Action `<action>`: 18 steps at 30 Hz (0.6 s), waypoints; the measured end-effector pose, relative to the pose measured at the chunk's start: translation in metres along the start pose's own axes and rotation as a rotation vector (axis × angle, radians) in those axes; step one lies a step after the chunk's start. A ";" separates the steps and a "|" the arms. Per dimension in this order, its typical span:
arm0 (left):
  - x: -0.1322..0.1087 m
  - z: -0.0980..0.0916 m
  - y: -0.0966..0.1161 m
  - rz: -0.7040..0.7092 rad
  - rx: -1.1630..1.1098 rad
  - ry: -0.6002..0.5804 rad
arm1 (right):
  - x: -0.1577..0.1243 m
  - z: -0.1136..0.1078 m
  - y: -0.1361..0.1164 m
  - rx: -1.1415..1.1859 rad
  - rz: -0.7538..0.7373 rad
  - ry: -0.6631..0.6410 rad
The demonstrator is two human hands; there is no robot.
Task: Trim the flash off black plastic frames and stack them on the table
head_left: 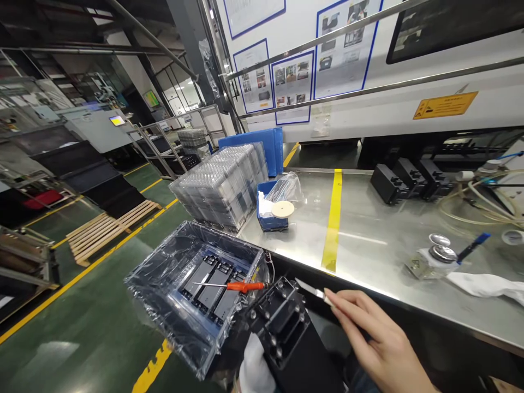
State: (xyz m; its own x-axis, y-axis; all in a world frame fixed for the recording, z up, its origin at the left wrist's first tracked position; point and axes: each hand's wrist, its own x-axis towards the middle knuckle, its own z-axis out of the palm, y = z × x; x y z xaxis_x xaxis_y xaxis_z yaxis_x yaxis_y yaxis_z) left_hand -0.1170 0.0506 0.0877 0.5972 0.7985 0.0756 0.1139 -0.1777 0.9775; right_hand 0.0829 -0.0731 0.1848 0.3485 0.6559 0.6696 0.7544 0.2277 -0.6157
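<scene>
A black box-shaped part (pixel 301 344) with slots and round posts at its end is in the lower middle of the view. My left hand (pixel 256 367), in a white glove, grips its left side. My bare right hand (pixel 374 333) pinches the handle of a small knife (pixel 311 289), whose blade points left and lies near the part's upper end. An orange-handled screwdriver (pixel 244 286) lies just beyond the part, over the edge of a plastic-lined bin (pixel 158 292) that holds several black parts (pixel 210 286).
On the metal table (pixel 364 234) stand a small blue bin (pixel 272 222) with a round disc, three black blocks (pixel 388 184), a clear dispenser (pixel 436 259), a blue brush and a white cloth (pixel 487 285). Stacked clear trays (pixel 223 185) stand behind the lined bin.
</scene>
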 end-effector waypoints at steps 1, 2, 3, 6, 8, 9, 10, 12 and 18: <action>0.002 -0.003 0.012 0.036 0.007 -0.046 | 0.000 -0.001 0.001 -0.002 0.006 0.006; 0.004 -0.007 0.023 0.076 0.028 -0.095 | 0.000 -0.003 0.001 0.011 0.010 -0.011; 0.005 -0.010 0.032 0.116 0.066 -0.123 | 0.000 -0.004 0.002 0.032 0.012 -0.043; 0.002 -0.015 0.052 0.190 0.213 -0.118 | 0.000 -0.007 0.000 0.017 0.020 -0.088; -0.004 -0.017 0.058 0.189 0.282 -0.080 | 0.000 -0.009 -0.001 -0.006 0.030 -0.076; -0.008 -0.018 0.060 0.180 0.303 -0.067 | 0.000 -0.009 -0.001 0.007 0.029 -0.082; -0.013 -0.019 0.062 0.169 0.321 -0.056 | 0.000 -0.010 -0.002 0.028 0.029 -0.097; -0.020 -0.022 0.064 0.149 0.343 -0.047 | -0.001 -0.011 -0.002 0.056 0.040 -0.107; -0.008 -0.031 0.068 0.161 0.269 -0.205 | 0.006 -0.011 -0.005 0.232 0.431 -0.240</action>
State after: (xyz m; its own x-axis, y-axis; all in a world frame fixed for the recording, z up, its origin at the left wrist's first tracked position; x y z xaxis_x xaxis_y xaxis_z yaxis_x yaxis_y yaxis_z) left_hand -0.1385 0.0495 0.1596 0.7680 0.6210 0.1566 0.1938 -0.4583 0.8674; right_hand 0.0869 -0.0785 0.1964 0.4421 0.8644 0.2393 0.4188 0.0370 -0.9073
